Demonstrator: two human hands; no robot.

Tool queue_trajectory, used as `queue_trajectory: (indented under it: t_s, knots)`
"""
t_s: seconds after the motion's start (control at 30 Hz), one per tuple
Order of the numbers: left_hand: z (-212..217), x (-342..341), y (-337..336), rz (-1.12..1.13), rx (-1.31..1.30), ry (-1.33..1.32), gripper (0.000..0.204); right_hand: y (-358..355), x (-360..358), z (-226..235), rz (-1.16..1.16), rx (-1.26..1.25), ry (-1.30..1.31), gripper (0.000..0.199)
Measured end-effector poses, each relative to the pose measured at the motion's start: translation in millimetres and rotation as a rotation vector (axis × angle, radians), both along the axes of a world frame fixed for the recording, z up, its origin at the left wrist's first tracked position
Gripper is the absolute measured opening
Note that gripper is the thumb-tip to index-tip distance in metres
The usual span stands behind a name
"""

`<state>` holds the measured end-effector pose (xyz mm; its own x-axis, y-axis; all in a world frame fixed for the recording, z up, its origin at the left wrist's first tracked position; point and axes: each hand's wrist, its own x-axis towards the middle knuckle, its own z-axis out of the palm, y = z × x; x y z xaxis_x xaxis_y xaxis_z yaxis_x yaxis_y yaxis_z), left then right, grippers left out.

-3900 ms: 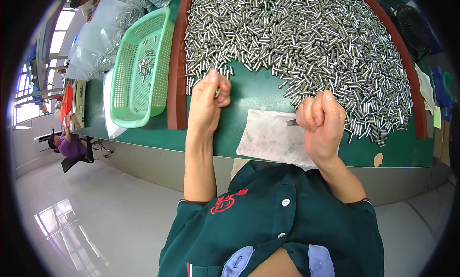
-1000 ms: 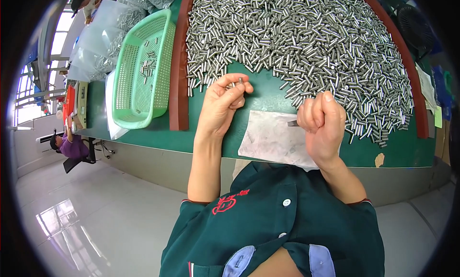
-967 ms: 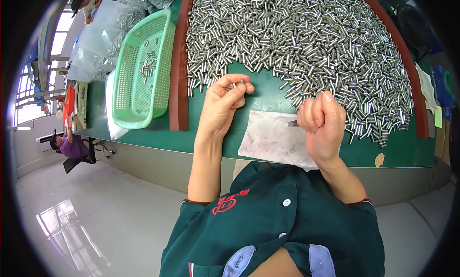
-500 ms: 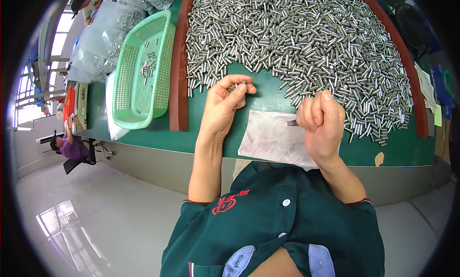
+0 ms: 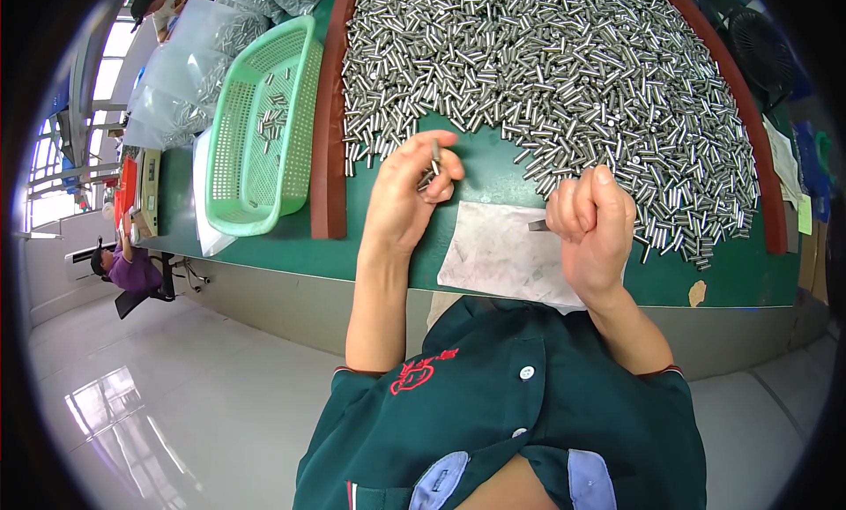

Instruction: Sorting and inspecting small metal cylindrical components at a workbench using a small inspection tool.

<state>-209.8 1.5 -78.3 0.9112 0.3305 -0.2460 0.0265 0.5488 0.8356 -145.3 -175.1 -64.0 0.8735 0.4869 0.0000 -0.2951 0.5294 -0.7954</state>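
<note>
A small metal pin (image 5: 435, 156) sits between the curled fingers of my left hand (image 5: 403, 191), above the green tabletop. My right hand (image 5: 595, 232) is closed in a fist over a pale, stained cloth or sheet (image 5: 493, 254). From that fist a short, dark, flat tip (image 5: 538, 225) sticks out toward the left; the rest of it is hidden, so its kind does not show. Beyond both hands spreads a large heap of short, shiny metal pins (image 5: 546, 78).
Brown-red rails (image 5: 330, 157) border the heap on both sides. A light green plastic basket (image 5: 295, 171) with some pins stands at the left, near clear bags (image 5: 172, 91) of metal parts. A black fan (image 5: 760, 52) is at the right. Another person (image 5: 132, 268) sits far left.
The fingers of my left hand have shifted around the pin, which now stands more upright and shows more of its length. My right hand has stayed in place.
</note>
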Motion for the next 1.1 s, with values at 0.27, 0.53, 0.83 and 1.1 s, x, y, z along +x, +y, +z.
queue_trajectory:
  t_s: [0.27,0.53,0.83,1.1]
  knots:
    - [2.8,14.1,7.7,0.106,0.948,0.125,0.013,-0.7,-0.5,1.1,-0.005,0.032,0.025,0.041]
    - [0.0,20.1,1.4,-0.019,1.689,0.225,0.01,0.1,-0.3,0.0,0.004,-0.029,-0.038,0.039]
    - [2.9,7.1,0.1,-0.107,-0.188,-0.036,0.003,0.3,0.0,-1.4,0.004,-0.038,-0.023,0.04]
    - [-6.1,5.0,-1.2,-0.11,-0.078,-0.059,0.011,-1.5,0.2,0.2,0.013,0.028,0.017,0.039]
